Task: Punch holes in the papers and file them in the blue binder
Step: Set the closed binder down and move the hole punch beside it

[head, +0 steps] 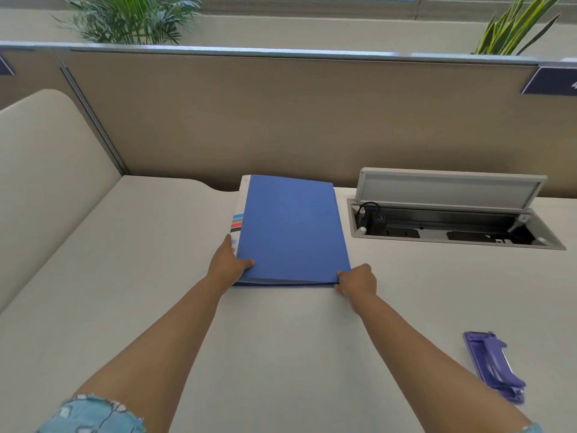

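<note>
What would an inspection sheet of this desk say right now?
Surface: pale grey desk top, bare in front.
Job's things: closed blue plastic binder lying flat; purple plastic hole punch at right; loose papers, nothing seen.
Clutter: nothing seen.
Hands: left hand grips the binder's near left corner; right hand pinches its near right corner.
Cables: black cable plugged inside the open grey socket box.
Surroundings: beige partition panel, green plants behind.
</note>
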The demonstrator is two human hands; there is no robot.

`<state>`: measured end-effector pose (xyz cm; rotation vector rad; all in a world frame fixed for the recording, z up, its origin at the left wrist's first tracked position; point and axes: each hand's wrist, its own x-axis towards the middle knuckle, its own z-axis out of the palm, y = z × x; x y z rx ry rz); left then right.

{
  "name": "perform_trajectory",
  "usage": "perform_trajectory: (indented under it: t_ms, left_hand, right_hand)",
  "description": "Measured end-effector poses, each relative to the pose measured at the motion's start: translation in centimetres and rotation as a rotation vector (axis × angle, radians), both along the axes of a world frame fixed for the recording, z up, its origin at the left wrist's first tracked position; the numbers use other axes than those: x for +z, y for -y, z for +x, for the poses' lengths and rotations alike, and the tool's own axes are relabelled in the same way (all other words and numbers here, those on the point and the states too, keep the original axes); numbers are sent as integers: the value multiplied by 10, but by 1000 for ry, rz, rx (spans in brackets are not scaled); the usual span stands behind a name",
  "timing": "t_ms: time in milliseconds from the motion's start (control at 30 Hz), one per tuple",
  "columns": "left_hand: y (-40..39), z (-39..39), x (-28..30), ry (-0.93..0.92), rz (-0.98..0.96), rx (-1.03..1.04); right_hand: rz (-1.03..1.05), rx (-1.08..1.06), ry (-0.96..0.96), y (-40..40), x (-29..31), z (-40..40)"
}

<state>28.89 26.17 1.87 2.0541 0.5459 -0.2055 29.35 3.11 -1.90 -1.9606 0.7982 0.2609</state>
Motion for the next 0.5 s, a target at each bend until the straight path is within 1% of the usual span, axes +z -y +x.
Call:
perform_trajectory:
  t_ms: [67, 200, 267, 300, 400, 433, 500]
  left_hand:
    - [-3, 8, -3, -17, 61, -28]
    - [-8, 9, -10, -47, 264, -113]
    - [-4, 1, -12, 7, 373, -95]
    - [0, -6, -12, 57, 425, -88]
    - [22, -36, -14, 222, 519, -138]
    - [33, -50, -15, 256, 530, -168]
    - [50, -72, -23, 267, 548, -237]
  right_hand:
    - [-129, 67, 6, -1, 2, 2]
    - [-170, 157, -19, 2, 6, -8]
    - [-182, 184, 33, 12, 10, -20]
    - [-220, 182, 87, 21, 13, -26]
    - [-498, 135, 227, 59, 27, -53]
    - [-595, 101, 236, 76, 32, -64]
    - [-720, 45, 177, 105, 35, -76]
